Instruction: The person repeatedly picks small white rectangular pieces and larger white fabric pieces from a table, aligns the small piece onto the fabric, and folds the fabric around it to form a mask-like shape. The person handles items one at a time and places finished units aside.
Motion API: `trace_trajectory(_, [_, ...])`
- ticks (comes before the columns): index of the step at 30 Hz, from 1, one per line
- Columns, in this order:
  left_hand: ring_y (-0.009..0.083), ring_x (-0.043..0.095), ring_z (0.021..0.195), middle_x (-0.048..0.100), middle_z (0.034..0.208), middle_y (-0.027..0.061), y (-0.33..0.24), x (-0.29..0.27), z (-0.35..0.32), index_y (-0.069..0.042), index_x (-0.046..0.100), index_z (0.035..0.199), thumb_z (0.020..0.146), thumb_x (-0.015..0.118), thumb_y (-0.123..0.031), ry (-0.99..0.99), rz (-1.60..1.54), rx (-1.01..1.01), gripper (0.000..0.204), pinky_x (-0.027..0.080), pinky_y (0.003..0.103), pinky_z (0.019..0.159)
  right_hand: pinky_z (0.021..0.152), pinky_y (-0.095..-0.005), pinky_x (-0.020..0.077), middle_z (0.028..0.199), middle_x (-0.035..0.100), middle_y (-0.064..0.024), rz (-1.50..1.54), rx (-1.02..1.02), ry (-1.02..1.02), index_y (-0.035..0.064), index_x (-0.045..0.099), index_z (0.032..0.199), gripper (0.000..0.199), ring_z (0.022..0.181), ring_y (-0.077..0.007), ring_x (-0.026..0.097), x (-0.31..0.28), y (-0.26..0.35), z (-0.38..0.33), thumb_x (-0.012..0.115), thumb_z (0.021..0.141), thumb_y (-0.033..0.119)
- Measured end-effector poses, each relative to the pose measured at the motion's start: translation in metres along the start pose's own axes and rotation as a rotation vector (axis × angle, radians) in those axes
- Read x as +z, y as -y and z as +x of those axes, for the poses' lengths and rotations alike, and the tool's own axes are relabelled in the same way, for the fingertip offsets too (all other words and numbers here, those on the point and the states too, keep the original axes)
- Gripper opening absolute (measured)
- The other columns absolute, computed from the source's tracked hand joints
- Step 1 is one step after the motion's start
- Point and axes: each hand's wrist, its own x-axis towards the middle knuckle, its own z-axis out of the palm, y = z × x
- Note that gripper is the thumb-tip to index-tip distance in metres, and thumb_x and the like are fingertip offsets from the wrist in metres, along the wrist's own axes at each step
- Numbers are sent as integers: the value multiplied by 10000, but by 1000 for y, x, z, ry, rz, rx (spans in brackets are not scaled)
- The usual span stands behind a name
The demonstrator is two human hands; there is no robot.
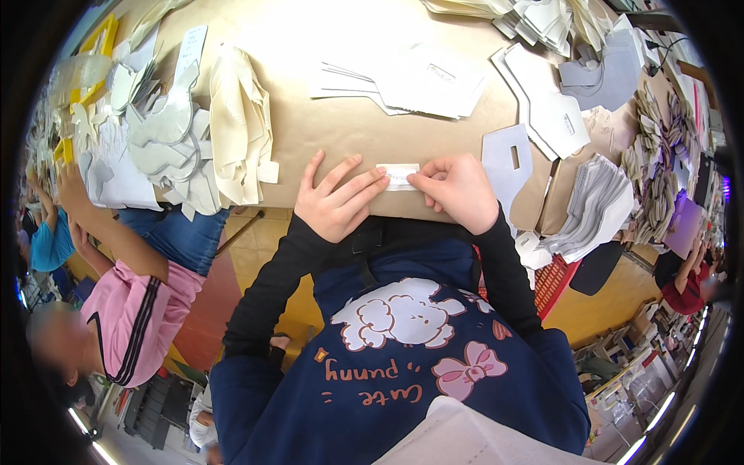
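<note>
A small white paper label [401, 173] lies on the brown-covered table [310, 128], close to its front edge. My left hand [335, 203] rests flat with its fingers spread, the fingertips touching the label's left end. At the label's right end, my right hand [459, 188] pinches it between thumb and forefinger. Farther back lies a fanned stack of white cut pieces [426, 84], the top one bearing a small label. A grey piece with a slot [505, 164] lies just right of my right hand.
Cream fabric pieces [239, 128] and grey cut pieces [164, 139] are heaped at the left. White pieces [546, 116] and a stack of curved pieces [593, 205] lie at the right. A person in a pink shirt [139, 318] works at the left; a red crate [552, 283] stands below the table.
</note>
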Motion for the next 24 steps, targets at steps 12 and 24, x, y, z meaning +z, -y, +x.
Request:
trace_trajectory(12, [149,526,1279,617,1324,-140,3,4,3,-271,679,1265,786,719,-179,-7,24,5,490,307,548,1162,526,-352,490,567,634,-107,-401,-104,-159,-5,708,741,252,503,-232,615,3,3,5,759,823,228])
trace_trajectory(24, [151,531,1276,615,1326,-143,1,7,1,-269,683,1263,795,719,-179,-23,12,-18,478,309,555,1156,1220,-572,37,1629,331,0,-989,-592,-612,333,550,1446,446,1506,-348,223,61,-52,-21,534,1000,339])
